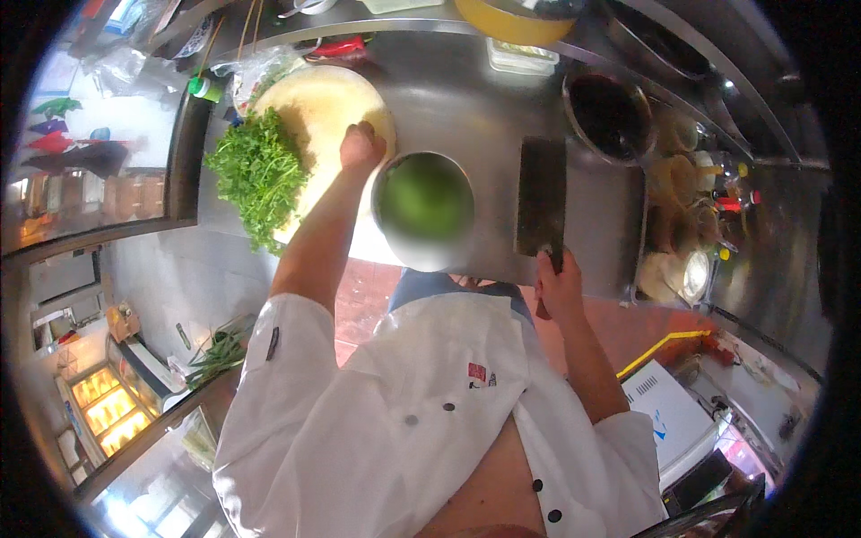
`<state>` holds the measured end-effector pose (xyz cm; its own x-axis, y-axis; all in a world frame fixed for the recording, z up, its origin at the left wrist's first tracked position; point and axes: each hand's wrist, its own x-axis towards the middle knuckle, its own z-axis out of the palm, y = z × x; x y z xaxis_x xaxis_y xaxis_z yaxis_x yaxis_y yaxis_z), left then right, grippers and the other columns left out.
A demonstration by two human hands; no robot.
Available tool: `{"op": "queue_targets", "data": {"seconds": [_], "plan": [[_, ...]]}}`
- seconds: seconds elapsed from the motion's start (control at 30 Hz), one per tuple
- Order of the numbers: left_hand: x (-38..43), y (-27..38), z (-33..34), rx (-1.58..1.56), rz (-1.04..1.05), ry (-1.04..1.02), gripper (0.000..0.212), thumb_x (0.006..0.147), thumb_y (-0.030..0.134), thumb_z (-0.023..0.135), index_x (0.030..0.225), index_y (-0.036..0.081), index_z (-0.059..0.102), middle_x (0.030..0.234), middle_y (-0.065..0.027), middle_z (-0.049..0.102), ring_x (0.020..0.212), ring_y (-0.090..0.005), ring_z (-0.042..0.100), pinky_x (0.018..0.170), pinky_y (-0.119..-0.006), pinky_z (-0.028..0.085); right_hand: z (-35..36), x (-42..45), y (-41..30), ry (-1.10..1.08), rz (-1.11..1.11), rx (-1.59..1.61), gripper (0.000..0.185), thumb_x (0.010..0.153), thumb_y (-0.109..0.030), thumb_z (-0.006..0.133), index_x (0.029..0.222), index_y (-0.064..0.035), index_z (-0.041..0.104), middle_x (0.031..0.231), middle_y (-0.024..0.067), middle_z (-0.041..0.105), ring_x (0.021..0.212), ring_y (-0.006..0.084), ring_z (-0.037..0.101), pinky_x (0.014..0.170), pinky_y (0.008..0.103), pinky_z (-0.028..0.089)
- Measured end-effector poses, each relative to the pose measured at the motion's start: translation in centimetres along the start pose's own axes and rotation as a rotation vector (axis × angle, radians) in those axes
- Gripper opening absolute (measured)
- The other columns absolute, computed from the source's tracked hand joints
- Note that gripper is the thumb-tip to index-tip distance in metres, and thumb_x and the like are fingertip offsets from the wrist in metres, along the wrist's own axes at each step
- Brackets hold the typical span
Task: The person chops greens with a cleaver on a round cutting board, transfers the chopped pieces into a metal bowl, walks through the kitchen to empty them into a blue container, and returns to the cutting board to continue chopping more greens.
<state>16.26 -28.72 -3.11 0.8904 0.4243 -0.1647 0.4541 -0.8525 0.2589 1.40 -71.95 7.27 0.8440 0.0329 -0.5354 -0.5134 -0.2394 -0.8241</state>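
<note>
My right hand (559, 282) grips the handle of a broad Chinese cleaver (541, 195), whose dark blade points away from me above the steel counter. My left hand (363, 146) rests with curled fingers near the right side of a thick round chopping board (340, 97); whether anything lies inside the fingers is hidden. A heap of leafy green herbs (259, 178), looking like coriander, covers the board's left edge and hangs past it. Between the hands, by the counter's front edge, a round metal bowl (430, 261) holds something green, too blurred to name.
Behind the board lie red chillies (341, 48) and a plastic bag (266, 67). Toward the back are a lidded plastic container (523, 57) and, on the shelf, a yellow basin (514, 25). A dark-filled metal pot (609, 118) stands right of the cleaver, with bottles (733, 200) beyond.
</note>
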Motion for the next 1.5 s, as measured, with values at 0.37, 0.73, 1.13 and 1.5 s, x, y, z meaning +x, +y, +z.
{"op": "queue_targets", "data": {"seconds": [0.37,0.73,1.13,1.5], "plan": [[-7.0,1.4,-3.2,-0.188,0.413,-0.242,0.034,0.085,0.023,0.069,0.111,0.002,0.071,0.100,-0.0201,0.073,0.090,-0.0334,0.071,0.082,-0.040,0.056,-2.8,0.1,1.5,0.010,-0.009,0.034,0.021,0.101,-0.026,0.062,0.099,-0.0062,0.054,0.066,0.0024,0.055,0.050,0.0113,0.053,0.044,0.0303,0.045],[-22.3,-5.0,2.8,-1.238,-0.500,-0.391,0.058,0.095,0.030,0.073,0.133,-0.005,0.047,0.117,-0.0137,0.061,0.105,-0.0259,0.061,0.096,-0.041,0.052,-2.5,2.0,1.0,0.136,-0.282,-0.367,0.034,0.101,-0.036,0.061,0.101,-0.0018,0.055,0.074,0.0136,0.064,0.065,0.0292,0.065,0.061,0.0423,0.051],[-29.9,-5.2,-0.4,-1.690,-0.619,-0.142,0.020,0.098,0.021,0.060,0.115,0.011,0.059,0.095,-0.0012,0.061,0.077,-0.0149,0.056,0.065,-0.030,0.046,7.6,11.9,-5.4,0.033,-0.916,-0.674,0.038,0.094,-0.032,0.069,0.118,-0.0066,0.052,0.086,0.0162,0.072,0.080,0.0382,0.070,0.069,0.0505,0.055],[-46.4,-19.1,-4.6,-1.933,-0.882,0.347,0.020,0.096,0.017,0.060,0.114,0.007,0.064,0.107,-0.0064,0.066,0.101,-0.0223,0.064,0.092,-0.040,0.053,28.9,15.6,-6.5,-0.052,-0.933,-0.946,0.052,0.089,-0.027,0.074,0.128,-0.0044,0.048,0.101,0.0164,0.072,0.093,0.0369,0.069,0.080,0.0488,0.055]]}}
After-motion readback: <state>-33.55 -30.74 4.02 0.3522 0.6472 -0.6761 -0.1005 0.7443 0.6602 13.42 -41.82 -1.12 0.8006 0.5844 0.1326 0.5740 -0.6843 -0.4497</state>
